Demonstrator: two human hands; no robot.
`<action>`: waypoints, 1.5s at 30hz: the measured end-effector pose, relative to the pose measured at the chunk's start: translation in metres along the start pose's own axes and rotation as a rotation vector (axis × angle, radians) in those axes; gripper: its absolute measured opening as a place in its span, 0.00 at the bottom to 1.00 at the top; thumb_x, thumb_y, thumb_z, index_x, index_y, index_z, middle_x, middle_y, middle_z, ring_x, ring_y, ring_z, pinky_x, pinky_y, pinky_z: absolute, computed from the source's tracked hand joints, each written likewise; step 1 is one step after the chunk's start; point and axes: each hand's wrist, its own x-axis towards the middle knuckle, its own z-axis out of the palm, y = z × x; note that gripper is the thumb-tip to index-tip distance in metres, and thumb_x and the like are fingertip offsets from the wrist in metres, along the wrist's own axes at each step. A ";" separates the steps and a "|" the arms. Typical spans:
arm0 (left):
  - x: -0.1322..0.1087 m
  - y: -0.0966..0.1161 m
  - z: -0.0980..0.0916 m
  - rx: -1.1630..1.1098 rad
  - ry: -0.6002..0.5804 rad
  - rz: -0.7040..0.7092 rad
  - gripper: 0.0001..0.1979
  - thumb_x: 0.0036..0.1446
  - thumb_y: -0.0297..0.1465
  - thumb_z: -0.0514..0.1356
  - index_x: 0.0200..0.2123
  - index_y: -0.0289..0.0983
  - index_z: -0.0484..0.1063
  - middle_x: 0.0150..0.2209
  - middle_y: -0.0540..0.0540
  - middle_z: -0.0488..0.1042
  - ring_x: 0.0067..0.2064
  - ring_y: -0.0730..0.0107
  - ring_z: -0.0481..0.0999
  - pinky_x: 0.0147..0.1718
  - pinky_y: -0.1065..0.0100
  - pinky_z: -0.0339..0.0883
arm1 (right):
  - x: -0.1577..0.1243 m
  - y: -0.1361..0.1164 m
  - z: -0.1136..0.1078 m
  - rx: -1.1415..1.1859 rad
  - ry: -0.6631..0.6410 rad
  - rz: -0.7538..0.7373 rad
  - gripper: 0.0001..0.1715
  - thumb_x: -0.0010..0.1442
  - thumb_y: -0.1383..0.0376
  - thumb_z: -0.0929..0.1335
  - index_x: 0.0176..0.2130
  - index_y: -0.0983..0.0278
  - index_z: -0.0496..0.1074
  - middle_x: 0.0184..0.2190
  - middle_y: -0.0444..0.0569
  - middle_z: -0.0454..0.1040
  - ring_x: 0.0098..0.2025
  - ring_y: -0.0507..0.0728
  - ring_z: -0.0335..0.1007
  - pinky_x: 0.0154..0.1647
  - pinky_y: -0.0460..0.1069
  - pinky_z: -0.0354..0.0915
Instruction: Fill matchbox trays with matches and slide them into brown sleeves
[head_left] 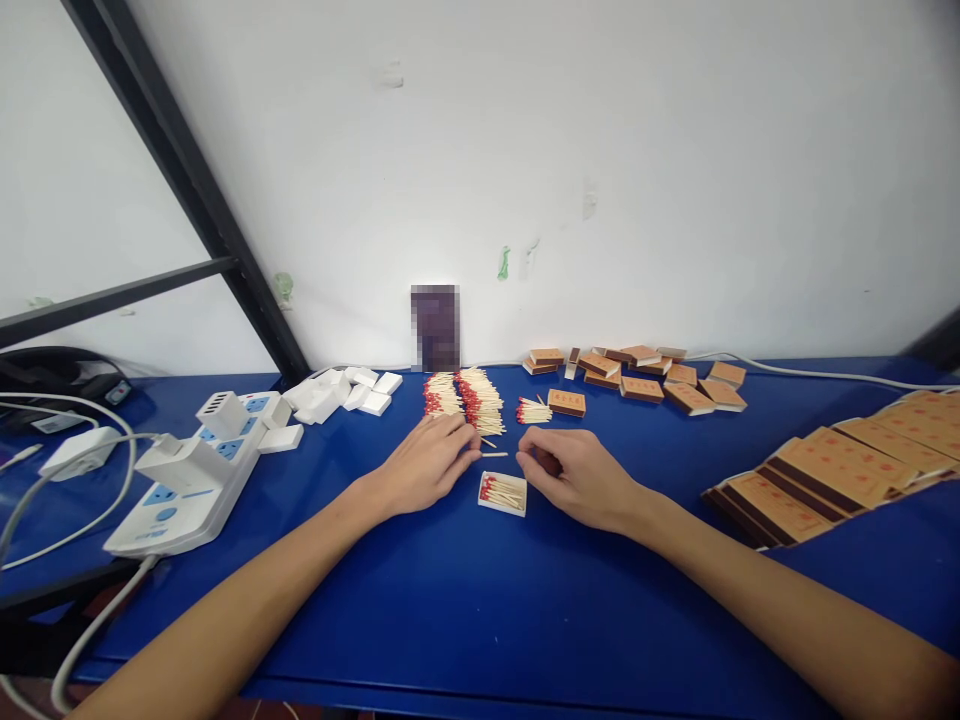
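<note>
Small open rectangular white card tray (501,509) lies on the glossy blue tabletop (480,600), between the two forearms and just nearer to my viewpoint than the fingertips. Contents: a layer of red-tipped wooden matches (504,492), heads mostly to the left, white rim showing around them.

Just beyond the tray I note a single pale wooden matchstick (495,455), lying crosswise. Its left end meets the thumb of the left hand (427,462): palm down, fingers bent, thumb and forefinger close together. Whether they pinch the stick, I cannot tell from here. The right hand (574,475) is curled near the stick's other end, thumb and forefinger drawn narrow; I cannot tell if it holds anything.

Farther out, two thick rows of loose red-headed matches (482,402) sit beyond the left hand. Beyond the right, a small bunch of matches (533,410) lies beside an orange-and-brown cardboard matchbox (566,402). More matchboxes (641,388) are heaped toward the wall (contents hidden from me). At right, overlapping orange-and-brown matchbox covers (817,465). At left, a pile of small white card trays (322,395), insides not visible, near a white power strip (184,515) bearing white chargers.
</note>
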 end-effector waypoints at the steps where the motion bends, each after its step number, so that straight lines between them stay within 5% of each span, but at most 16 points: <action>1: -0.001 0.004 -0.001 -0.043 -0.001 0.035 0.11 0.69 0.33 0.46 0.38 0.38 0.66 0.38 0.46 0.69 0.41 0.66 0.68 0.43 0.64 0.60 | 0.001 0.002 0.000 0.005 0.017 0.025 0.11 0.64 0.63 0.60 0.30 0.61 0.65 0.19 0.40 0.64 0.21 0.51 0.58 0.25 0.47 0.53; 5: -0.003 0.012 -0.002 -0.094 -0.009 0.100 0.11 0.69 0.35 0.47 0.39 0.39 0.67 0.38 0.47 0.69 0.41 0.66 0.69 0.42 0.65 0.61 | 0.006 0.014 -0.001 -0.006 0.021 0.091 0.09 0.65 0.63 0.61 0.34 0.62 0.67 0.18 0.39 0.63 0.20 0.51 0.58 0.26 0.47 0.53; 11: 0.000 -0.006 0.007 0.076 0.135 -0.094 0.11 0.69 0.33 0.46 0.43 0.39 0.68 0.40 0.46 0.71 0.43 0.64 0.70 0.41 0.62 0.59 | 0.016 0.023 0.005 -0.066 -0.061 0.078 0.06 0.64 0.64 0.65 0.36 0.63 0.70 0.23 0.41 0.66 0.26 0.52 0.60 0.29 0.47 0.54; 26: 0.012 -0.010 0.019 0.215 0.110 -0.153 0.10 0.66 0.33 0.53 0.40 0.40 0.73 0.40 0.44 0.70 0.43 0.61 0.67 0.40 0.60 0.56 | 0.031 0.019 0.025 -0.169 -0.121 0.122 0.09 0.63 0.64 0.66 0.33 0.62 0.75 0.22 0.43 0.69 0.26 0.52 0.64 0.28 0.47 0.54; 37: 0.010 -0.013 0.018 0.115 0.103 -0.154 0.11 0.67 0.37 0.52 0.42 0.40 0.73 0.41 0.45 0.68 0.43 0.62 0.67 0.40 0.61 0.55 | 0.003 0.004 -0.015 -0.211 -0.045 0.006 0.06 0.59 0.66 0.63 0.31 0.62 0.69 0.26 0.45 0.71 0.26 0.53 0.65 0.28 0.48 0.56; 42: 0.011 -0.011 0.017 0.098 0.115 -0.131 0.12 0.66 0.38 0.53 0.41 0.40 0.73 0.41 0.45 0.67 0.43 0.62 0.67 0.41 0.60 0.55 | -0.003 -0.011 -0.014 -0.129 -0.235 -0.092 0.06 0.59 0.66 0.64 0.31 0.61 0.69 0.23 0.43 0.70 0.23 0.51 0.63 0.26 0.47 0.55; 45: 0.013 -0.012 0.017 0.087 0.120 -0.144 0.11 0.65 0.39 0.56 0.40 0.41 0.74 0.40 0.46 0.68 0.42 0.63 0.67 0.40 0.60 0.54 | -0.002 -0.011 -0.009 -0.145 -0.207 -0.054 0.09 0.63 0.63 0.63 0.32 0.61 0.68 0.23 0.43 0.70 0.23 0.52 0.63 0.26 0.48 0.55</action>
